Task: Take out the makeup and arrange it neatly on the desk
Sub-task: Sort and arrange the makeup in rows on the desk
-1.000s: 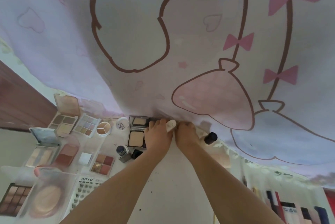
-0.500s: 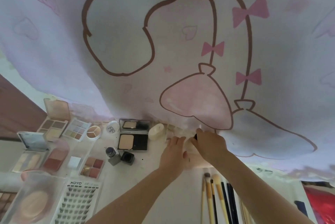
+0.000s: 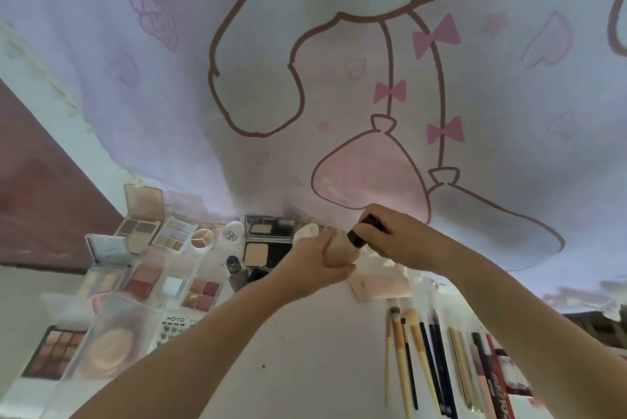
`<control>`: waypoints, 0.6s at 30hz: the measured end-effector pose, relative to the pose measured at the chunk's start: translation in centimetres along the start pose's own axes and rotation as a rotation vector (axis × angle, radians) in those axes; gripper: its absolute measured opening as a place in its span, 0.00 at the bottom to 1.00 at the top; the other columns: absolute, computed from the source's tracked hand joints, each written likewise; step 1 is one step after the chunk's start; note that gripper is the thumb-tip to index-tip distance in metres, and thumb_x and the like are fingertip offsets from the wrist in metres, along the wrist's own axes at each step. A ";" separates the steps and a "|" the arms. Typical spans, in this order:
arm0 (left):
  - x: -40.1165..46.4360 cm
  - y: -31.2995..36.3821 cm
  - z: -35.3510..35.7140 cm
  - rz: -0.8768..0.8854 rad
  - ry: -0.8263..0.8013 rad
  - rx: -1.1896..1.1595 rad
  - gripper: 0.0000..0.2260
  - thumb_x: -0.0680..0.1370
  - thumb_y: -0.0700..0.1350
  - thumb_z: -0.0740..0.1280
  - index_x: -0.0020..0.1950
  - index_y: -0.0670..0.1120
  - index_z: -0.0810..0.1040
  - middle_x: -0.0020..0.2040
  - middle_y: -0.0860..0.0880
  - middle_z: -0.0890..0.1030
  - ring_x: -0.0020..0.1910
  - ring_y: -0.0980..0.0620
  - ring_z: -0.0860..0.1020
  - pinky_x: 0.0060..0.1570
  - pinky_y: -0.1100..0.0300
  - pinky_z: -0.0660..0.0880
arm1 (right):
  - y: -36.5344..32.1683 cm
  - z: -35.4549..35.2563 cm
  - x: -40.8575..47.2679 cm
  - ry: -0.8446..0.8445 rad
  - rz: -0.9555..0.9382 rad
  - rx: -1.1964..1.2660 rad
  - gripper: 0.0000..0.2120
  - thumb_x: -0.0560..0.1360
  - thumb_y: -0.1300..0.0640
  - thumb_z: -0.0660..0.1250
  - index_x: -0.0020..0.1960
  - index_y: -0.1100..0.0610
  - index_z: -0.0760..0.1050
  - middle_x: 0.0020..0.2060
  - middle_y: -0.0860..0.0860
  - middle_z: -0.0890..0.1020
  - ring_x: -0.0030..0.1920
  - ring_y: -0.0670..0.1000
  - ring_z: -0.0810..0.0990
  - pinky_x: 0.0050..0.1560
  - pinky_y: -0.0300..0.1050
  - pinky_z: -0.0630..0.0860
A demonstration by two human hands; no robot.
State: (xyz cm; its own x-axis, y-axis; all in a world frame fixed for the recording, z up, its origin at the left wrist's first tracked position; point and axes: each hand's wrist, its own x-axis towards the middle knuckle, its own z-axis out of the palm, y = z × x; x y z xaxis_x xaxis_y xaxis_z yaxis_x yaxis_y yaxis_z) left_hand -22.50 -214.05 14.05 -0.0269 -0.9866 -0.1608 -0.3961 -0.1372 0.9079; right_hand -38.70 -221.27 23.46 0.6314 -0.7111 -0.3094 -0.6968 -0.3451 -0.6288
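- Along the far edge of the table point(image 3: 298, 367), under the hanging cartoon-print cloth point(image 3: 339, 96), both hands have come together on a new item: half a second ago they were low against the tabletop, and now they are raised a little with a beige foundation bottle point(image 3: 339, 247) between them.
- Spread over the left half of the table, the eyeshadow palettes point(image 3: 169, 235), the open powder compact point(image 3: 266, 242) and the lash tray marked XOYO point(image 3: 176, 328) keep the same layout as in the earlier views, so that part of the arrangement looks settled.
- On the near right, a row of brushes and pencils point(image 3: 427, 357) lies side by side, handles pointing near; it came into view as the head turned right.
- Just beneath the hands, a pale pink flat pouch point(image 3: 376, 286) lies on the table.
- The left hand point(image 3: 314, 269) is clenched around the body of the foundation bottle, its grip holding the bottle tilted with the neck pointing up and right.
- The right hand point(image 3: 397, 237) has its grip pinched on the black cap point(image 3: 364, 232) at the bottle's neck; whether it is twisting, tightening or only steadying the cap I cannot tell.
- Judging by this, the bottle is the piece in hand and is not yet placed; the bare table between the compact and the brushes looks like the likely spot, and a loose cap could spill there.
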 end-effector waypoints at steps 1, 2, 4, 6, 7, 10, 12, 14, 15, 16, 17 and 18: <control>-0.5 0.6 -1.0 0.009 -0.041 -0.029 0.14 0.70 0.53 0.72 0.53 0.58 0.72 0.41 0.54 0.79 0.33 0.60 0.78 0.32 0.68 0.74 | -0.6 -0.2 -0.2 -0.023 -0.023 0.015 0.07 0.79 0.47 0.58 0.47 0.50 0.70 0.32 0.46 0.74 0.28 0.44 0.68 0.31 0.37 0.66; -1.0 1.1 -1.8 0.023 -0.085 -0.068 0.12 0.70 0.51 0.72 0.50 0.56 0.73 0.37 0.53 0.80 0.30 0.59 0.78 0.30 0.68 0.74 | -1.1 -0.3 -0.3 -0.042 -0.050 0.016 0.06 0.79 0.48 0.58 0.48 0.49 0.70 0.32 0.46 0.74 0.27 0.43 0.69 0.31 0.37 0.67; -1.9 1.7 -3.1 0.038 -0.169 -0.139 0.10 0.71 0.49 0.72 0.49 0.52 0.75 0.33 0.52 0.80 0.28 0.56 0.78 0.31 0.64 0.76 | -1.8 -0.3 -0.6 -0.081 -0.116 0.002 0.02 0.80 0.50 0.59 0.49 0.45 0.69 0.35 0.44 0.75 0.30 0.42 0.73 0.33 0.36 0.72; -2.5 2.0 -4.3 0.028 -0.211 -0.123 0.11 0.71 0.49 0.72 0.51 0.52 0.75 0.33 0.52 0.81 0.28 0.54 0.78 0.34 0.61 0.79 | -2.3 -0.5 -0.7 -0.139 -0.168 0.011 0.06 0.80 0.54 0.60 0.54 0.44 0.69 0.43 0.42 0.76 0.39 0.41 0.77 0.39 0.35 0.77; -2.8 2.0 -4.8 0.017 -0.215 -0.086 0.11 0.71 0.50 0.72 0.51 0.54 0.75 0.34 0.52 0.81 0.29 0.54 0.78 0.35 0.61 0.79 | -2.5 -0.7 -0.7 -0.169 -0.170 0.017 0.09 0.80 0.55 0.60 0.56 0.43 0.69 0.46 0.40 0.77 0.44 0.41 0.78 0.41 0.35 0.78; -3.0 2.4 -5.7 0.018 -0.134 0.086 0.12 0.72 0.54 0.72 0.52 0.57 0.73 0.36 0.53 0.80 0.29 0.57 0.78 0.33 0.63 0.77 | -3.5 -0.8 -0.4 -0.177 -0.065 0.006 0.11 0.79 0.46 0.59 0.60 0.45 0.70 0.46 0.41 0.80 0.42 0.42 0.80 0.37 0.35 0.76; -3.2 2.7 -6.1 0.051 -0.052 0.159 0.12 0.72 0.57 0.70 0.51 0.54 0.74 0.36 0.54 0.79 0.29 0.59 0.76 0.30 0.64 0.75 | -4.1 -0.4 0.1 -0.106 0.046 -0.054 0.18 0.78 0.39 0.53 0.50 0.51 0.73 0.32 0.45 0.82 0.30 0.42 0.79 0.34 0.36 0.71; -3.6 2.8 -6.6 0.092 -0.005 0.232 0.16 0.74 0.58 0.68 0.52 0.48 0.76 0.37 0.51 0.79 0.29 0.58 0.75 0.32 0.59 0.76 | -4.4 0.0 0.4 -0.034 0.065 -0.147 0.20 0.78 0.38 0.52 0.41 0.51 0.73 0.23 0.45 0.77 0.21 0.40 0.71 0.33 0.37 0.67; -3.7 2.8 -6.8 0.101 0.001 0.236 0.17 0.74 0.58 0.67 0.53 0.46 0.76 0.36 0.50 0.79 0.29 0.58 0.75 0.33 0.58 0.76 | -4.4 0.2 0.5 -0.018 0.031 -0.157 0.17 0.78 0.40 0.55 0.41 0.49 0.73 0.24 0.44 0.76 0.22 0.40 0.70 0.32 0.37 0.68; -3.9 2.8 -7.1 0.106 0.000 0.219 0.18 0.75 0.58 0.67 0.53 0.45 0.76 0.35 0.50 0.78 0.28 0.59 0.74 0.31 0.59 0.76 | -4.4 0.2 0.4 -0.027 -0.010 -0.129 0.10 0.78 0.43 0.57 0.43 0.46 0.72 0.29 0.43 0.77 0.25 0.40 0.71 0.31 0.36 0.70; -4.1 2.8 -7.3 0.109 -0.004 0.198 0.17 0.75 0.57 0.67 0.53 0.45 0.76 0.34 0.51 0.78 0.26 0.61 0.74 0.28 0.62 0.75 | -4.4 0.0 0.1 -0.057 -0.054 -0.079 0.03 0.78 0.46 0.60 0.45 0.42 0.71 0.35 0.43 0.78 0.29 0.41 0.74 0.30 0.34 0.72; -4.2 2.8 -7.4 0.114 -0.006 0.185 0.17 0.75 0.57 0.67 0.53 0.45 0.76 0.34 0.51 0.77 0.25 0.62 0.73 0.27 0.64 0.74 | -4.6 -0.2 -0.2 -0.078 -0.083 -0.016 0.03 0.77 0.48 0.62 0.47 0.39 0.70 0.40 0.43 0.79 0.34 0.41 0.78 0.31 0.33 0.74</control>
State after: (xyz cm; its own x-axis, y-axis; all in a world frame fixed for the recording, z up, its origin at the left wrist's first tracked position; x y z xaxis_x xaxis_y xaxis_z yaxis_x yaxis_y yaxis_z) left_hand -16.67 -210.92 20.15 -0.0866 -0.9942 -0.0637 -0.5520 -0.0053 0.8338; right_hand -35.65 -219.68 26.52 0.7114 -0.6298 -0.3117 -0.6457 -0.4108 -0.6437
